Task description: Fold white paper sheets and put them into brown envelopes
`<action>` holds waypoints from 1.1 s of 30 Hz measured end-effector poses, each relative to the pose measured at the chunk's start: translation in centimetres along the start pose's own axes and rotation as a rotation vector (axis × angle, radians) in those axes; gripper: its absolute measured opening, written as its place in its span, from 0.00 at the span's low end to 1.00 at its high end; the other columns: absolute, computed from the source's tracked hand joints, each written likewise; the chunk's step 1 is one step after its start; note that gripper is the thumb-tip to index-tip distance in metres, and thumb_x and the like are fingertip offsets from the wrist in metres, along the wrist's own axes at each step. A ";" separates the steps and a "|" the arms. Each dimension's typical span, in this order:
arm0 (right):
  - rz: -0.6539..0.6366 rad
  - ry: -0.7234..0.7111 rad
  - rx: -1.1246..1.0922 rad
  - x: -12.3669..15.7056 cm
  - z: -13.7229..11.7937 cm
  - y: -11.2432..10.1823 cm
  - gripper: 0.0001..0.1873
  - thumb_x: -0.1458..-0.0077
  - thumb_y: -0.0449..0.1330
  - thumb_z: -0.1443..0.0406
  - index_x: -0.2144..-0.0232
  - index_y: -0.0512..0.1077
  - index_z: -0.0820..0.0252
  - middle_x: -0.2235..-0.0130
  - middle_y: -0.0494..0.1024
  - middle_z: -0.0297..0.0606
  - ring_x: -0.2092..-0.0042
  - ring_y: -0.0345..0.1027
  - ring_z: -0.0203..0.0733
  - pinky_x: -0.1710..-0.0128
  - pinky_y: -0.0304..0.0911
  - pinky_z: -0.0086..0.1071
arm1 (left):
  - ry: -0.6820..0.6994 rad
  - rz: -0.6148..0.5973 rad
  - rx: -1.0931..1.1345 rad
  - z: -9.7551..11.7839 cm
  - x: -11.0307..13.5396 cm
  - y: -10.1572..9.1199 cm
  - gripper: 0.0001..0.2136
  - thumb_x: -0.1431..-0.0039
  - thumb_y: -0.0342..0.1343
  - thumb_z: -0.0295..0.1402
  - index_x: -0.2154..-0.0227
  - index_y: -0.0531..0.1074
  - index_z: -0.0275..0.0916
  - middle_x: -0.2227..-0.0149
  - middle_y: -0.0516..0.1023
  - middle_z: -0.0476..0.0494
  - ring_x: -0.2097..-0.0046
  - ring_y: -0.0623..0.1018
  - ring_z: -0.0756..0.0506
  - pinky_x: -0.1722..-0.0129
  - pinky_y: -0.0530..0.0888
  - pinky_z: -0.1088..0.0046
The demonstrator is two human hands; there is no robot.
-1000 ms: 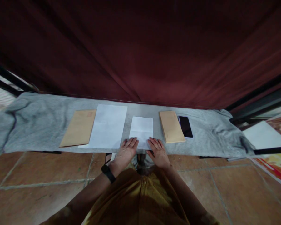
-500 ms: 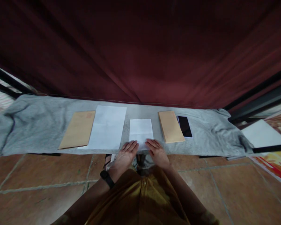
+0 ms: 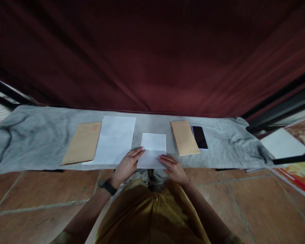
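A small white sheet of folded paper (image 3: 154,144) lies in front of me, with a crease across it. My left hand (image 3: 128,162) rests at its left edge, fingers stretched out flat and the fingertips on the paper. At the lower right edge, my right hand (image 3: 175,168) lies with its fingers extended over the paper. Left of the folded paper lies a larger white sheet (image 3: 117,139), and beside that a brown envelope (image 3: 83,142). To the right are several stacked brown envelopes (image 3: 185,137).
A dark-screened phone (image 3: 200,137) lies against the right envelopes. Grey cloth (image 3: 228,145) covers the narrow table. A dark red curtain (image 3: 152,67) hangs behind it. Black metal bars (image 3: 282,108) stand at the right, near a white board or sheet (image 3: 283,142).
The folded paper sits slightly nearer to me and shows more of its length. My left hand has moved up along its left edge; my right hand has shifted slightly right and nearer me.
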State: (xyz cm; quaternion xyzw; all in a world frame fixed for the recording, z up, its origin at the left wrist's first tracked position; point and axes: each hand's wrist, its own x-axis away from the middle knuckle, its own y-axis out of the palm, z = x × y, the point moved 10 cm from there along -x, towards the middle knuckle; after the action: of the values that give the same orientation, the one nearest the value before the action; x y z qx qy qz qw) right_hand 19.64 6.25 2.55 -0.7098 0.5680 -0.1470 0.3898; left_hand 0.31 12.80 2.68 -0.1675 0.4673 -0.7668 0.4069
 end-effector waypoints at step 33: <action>0.394 0.435 0.338 -2.9 3.8 -1.3 0.17 0.30 0.49 0.64 0.44 0.69 0.62 0.53 0.80 0.48 0.53 0.74 0.48 0.51 0.66 0.39 | -0.514 0.241 0.174 -4.8 -2.5 -0.6 0.13 0.38 0.56 0.34 0.52 0.77 0.39 0.65 0.82 0.45 0.65 0.80 0.45 0.62 0.74 0.70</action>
State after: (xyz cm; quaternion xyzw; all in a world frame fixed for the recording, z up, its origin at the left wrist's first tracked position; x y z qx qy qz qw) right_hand 22.11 10.47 1.74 -0.4638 0.7317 -0.3088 0.3927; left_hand -1.48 17.69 1.05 -0.2642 0.2981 -0.6826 0.6127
